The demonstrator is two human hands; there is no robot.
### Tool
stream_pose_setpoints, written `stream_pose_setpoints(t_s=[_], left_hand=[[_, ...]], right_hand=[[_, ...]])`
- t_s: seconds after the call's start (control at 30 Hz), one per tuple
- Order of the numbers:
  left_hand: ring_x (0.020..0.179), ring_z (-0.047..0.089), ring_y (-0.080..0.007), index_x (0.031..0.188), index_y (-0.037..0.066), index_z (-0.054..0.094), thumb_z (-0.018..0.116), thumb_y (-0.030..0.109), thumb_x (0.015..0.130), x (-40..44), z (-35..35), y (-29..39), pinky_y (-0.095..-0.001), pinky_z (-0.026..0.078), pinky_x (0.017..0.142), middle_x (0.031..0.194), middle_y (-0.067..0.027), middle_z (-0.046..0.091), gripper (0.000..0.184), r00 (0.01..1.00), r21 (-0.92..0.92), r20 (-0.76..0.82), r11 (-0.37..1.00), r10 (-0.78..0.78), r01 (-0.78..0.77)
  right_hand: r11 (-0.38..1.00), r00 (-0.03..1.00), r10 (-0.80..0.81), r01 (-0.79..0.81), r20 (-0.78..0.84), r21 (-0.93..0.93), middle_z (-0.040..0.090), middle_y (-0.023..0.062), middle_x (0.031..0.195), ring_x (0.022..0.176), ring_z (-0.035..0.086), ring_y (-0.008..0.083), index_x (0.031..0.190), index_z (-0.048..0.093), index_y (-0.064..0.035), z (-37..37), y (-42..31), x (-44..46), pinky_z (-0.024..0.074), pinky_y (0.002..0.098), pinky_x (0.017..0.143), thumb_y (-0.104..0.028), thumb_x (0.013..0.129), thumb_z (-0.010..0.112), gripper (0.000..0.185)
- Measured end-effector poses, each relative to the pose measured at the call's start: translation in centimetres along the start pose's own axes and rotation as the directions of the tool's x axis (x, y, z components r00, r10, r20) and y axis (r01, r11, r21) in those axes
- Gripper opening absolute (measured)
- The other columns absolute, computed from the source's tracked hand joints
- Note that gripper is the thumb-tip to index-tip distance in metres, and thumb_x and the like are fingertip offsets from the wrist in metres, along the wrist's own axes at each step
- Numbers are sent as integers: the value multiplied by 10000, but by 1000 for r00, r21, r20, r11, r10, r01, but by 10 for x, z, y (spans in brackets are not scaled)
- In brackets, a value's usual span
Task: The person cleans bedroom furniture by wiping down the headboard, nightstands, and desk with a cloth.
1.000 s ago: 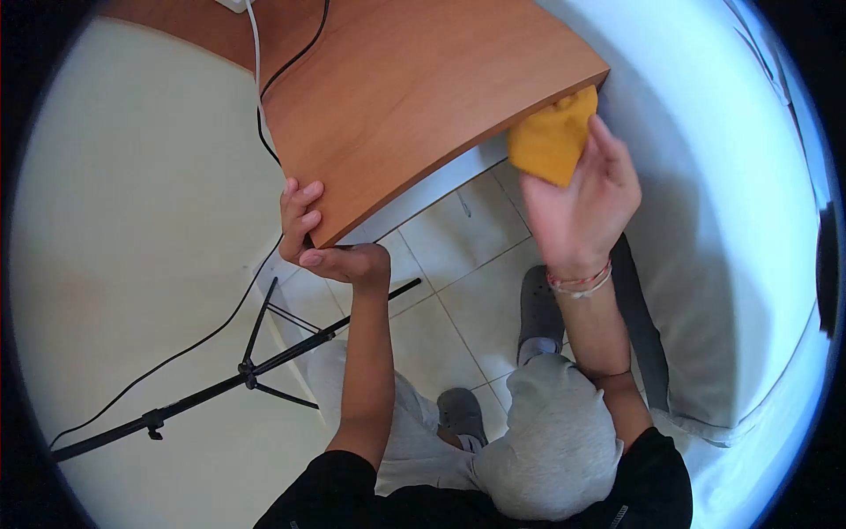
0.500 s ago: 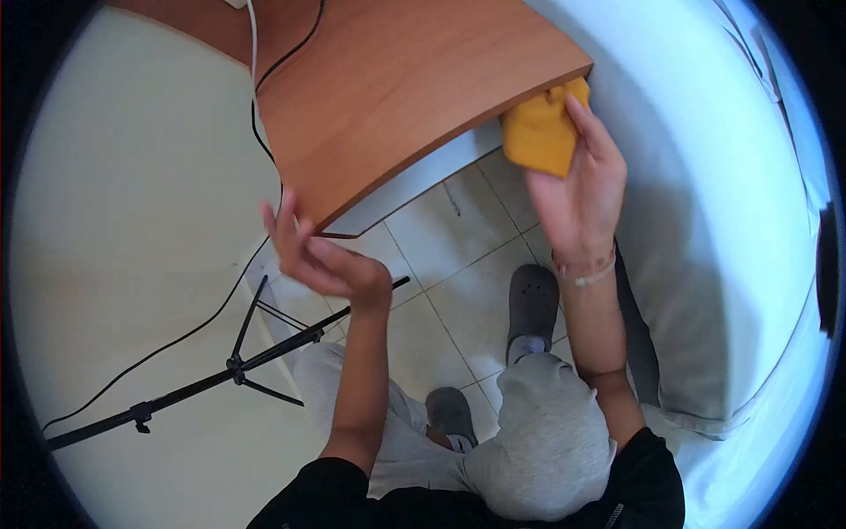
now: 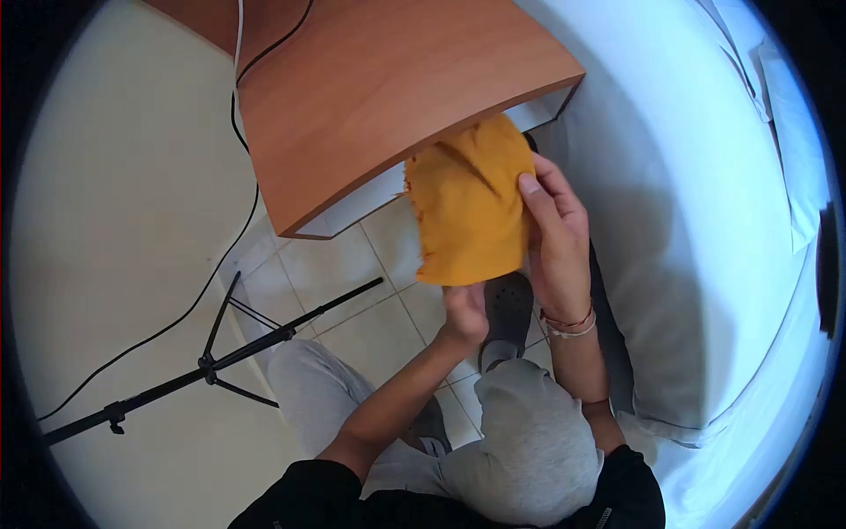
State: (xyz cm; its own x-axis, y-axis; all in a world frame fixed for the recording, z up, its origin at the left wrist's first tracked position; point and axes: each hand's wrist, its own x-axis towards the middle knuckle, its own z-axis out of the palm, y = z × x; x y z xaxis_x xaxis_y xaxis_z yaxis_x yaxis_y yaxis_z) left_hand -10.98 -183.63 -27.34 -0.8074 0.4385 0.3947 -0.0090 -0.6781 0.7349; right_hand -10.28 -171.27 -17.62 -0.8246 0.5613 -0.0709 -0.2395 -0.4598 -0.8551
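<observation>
A yellow cloth with a frayed left edge hangs spread out just below the front edge of the wooden desk. My right hand grips its right side, thumb on the front face and fingers behind. Under the cloth's lower edge is my left hand; its fingers are hidden behind the fabric, so whether they hold it does not show. The cloth's top edge lies close to the desk edge, partly folded.
A black folding stand leans across the lower left. Black and white cables run over the desk's left side. To the right is a bed with a pale cover. My legs and dark clogs are below on the tiled floor.
The yellow cloth has come out from beside the desk's right corner, moved left and opened out wide. My left hand has moved right, from the desk's left corner to beneath the cloth.
</observation>
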Motion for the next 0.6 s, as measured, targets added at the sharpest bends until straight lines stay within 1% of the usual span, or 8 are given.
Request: stream_pose_setpoints(t_s=[0.07, 0.1, 0.17, 0.23, 0.33, 0.43, 0.53, 0.6], left_hand=[[1529, 410, -287, 1649, 15, 269, 422, 343, 1172, 17, 13, 10, -445, 345, 1250, 1661, -140, 391, 599, 992, -285, -47, 950, 117, -126], [1509, 435, -280, 1628, 2, 306, 450, 349, 1168, 21, 14, 13, -446, 360, 1241, 1633, -143, 427, 594, 995, -323, -84, 942, 62, -86], [1460, 488, -266, 1580, -14, 380, 506, 349, 1155, 38, 24, 28, -443, 386, 1221, 1573, -143, 494, 572, 985, -188, -159, 982, -65, 34], [1404, 542, -251, 1525, -19, 454, 562, 336, 1139, 66, 36, 43, -436, 406, 1200, 1508, -138, 554, 536, 949, 159, -268, 964, -167, 215], [1327, 592, -205, 1452, -13, 527, 600, 272, 1122, 111, 45, 48, -404, 439, 1147, 1424, -125, 616, 442, 878, -10, -468, 994, -104, 113], [1273, 619, -230, 1423, -32, 549, 587, 237, 1121, 146, 38, 36, -407, 473, 1091, 1410, -139, 621, 406, 879, 191, -468, 960, -95, 205], [1194, 657, -252, 1320, -70, 611, 586, 215, 1113, 163, 43, 32, -428, 509, 1026, 1309, -139, 677, 353, 954, 583, -288, 775, -83, 244], [1116, 691, -302, 1256, -77, 637, 621, 257, 1091, 171, 38, 39, -433, 527, 987, 1219, -165, 713, 372, 985, 709, -139, 684, -104, 172]], right_hand=[[989, 995, -93, 87, -39, -118, 690, 36, 1205, 1112, 626, 82, 1449, 546, -12, -10, 3, -2, 494, 266, 998, -207, 1117, 607, 390], [988, 995, -93, 89, -29, -123, 688, 33, 1197, 1101, 625, 80, 1444, 549, -15, -13, 4, -4, 497, 267, 985, -216, 1121, 602, 385], [994, 996, -83, 80, -32, -74, 686, 31, 1180, 1081, 629, 84, 1438, 553, -27, -14, 5, -9, 505, 274, 960, -244, 1130, 585, 378], [997, 996, -65, 67, -56, 38, 686, 34, 1163, 1064, 638, 96, 1436, 557, -42, -10, 8, -11, 513, 286, 938, -280, 1142, 560, 378], [994, 993, -37, 48, -113, 95, 688, 45, 1153, 1034, 653, 117, 1427, 563, -69, -19, 13, -5, 524, 302, 901, -346, 1155, 516, 392], [998, 985, -14, 25, -172, 64, 694, 55, 1137, 1021, 662, 131, 1405, 578, -77, -28, 30, -3, 529, 311, 882, -382, 1157, 491, 402], [998, 989, 36, -27, -142, 62, 699, 53, 1114, 1024, 661, 129, 1375, 598, -72, -30, 44, -4, 527, 313, 878, -379, 1155, 492, 392], [998, 991, 49, -46, -127, 30, 701, 50, 1098, 1024, 662, 130, 1351, 615, -67, -27, 45, -2, 524, 311, 880, -371, 1154, 493, 382]])
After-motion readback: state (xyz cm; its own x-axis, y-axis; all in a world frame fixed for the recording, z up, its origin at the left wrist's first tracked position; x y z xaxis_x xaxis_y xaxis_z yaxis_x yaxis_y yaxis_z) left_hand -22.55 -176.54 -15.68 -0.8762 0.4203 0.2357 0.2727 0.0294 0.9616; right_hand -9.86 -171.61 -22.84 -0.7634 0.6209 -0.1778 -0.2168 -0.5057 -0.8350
